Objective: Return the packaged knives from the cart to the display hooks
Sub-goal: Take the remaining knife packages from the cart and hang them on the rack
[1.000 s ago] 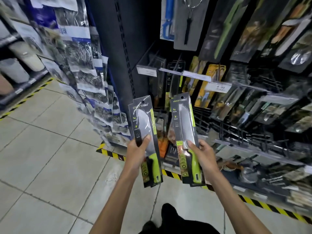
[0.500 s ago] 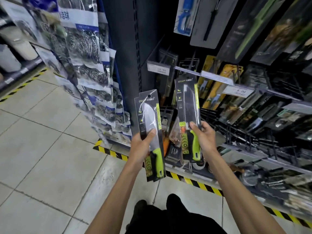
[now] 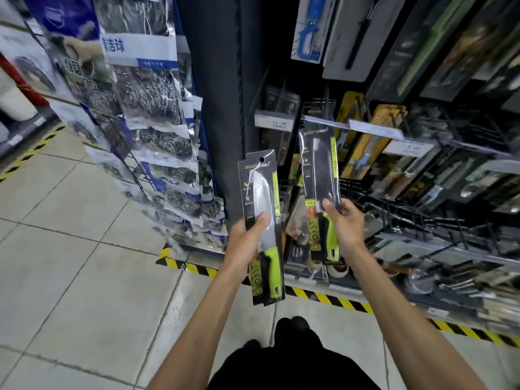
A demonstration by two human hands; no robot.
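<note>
I hold two packaged knives, each a steel blade with a lime-green handle on a black card. My left hand (image 3: 247, 237) grips the left knife package (image 3: 263, 192) upright at its middle, thumb on the front. My right hand (image 3: 342, 223) pinches the right knife package (image 3: 320, 170), held higher and closer to the display hooks (image 3: 399, 218). Its top reaches the price rail (image 3: 371, 128). Another pack of the same kind hangs just behind it. No cart is in view.
Bagged steel scourers (image 3: 152, 88) hang on a rack at left, beside a dark shelf upright (image 3: 216, 80). Other packaged knives and tools (image 3: 365, 142) fill the display at right. Yellow-black tape (image 3: 332, 299) marks the shelf base on the tiled floor.
My right hand has carried its knife package up and forward to the hooks. The left hand and its package stayed low, and I have stepped closer to the display.
</note>
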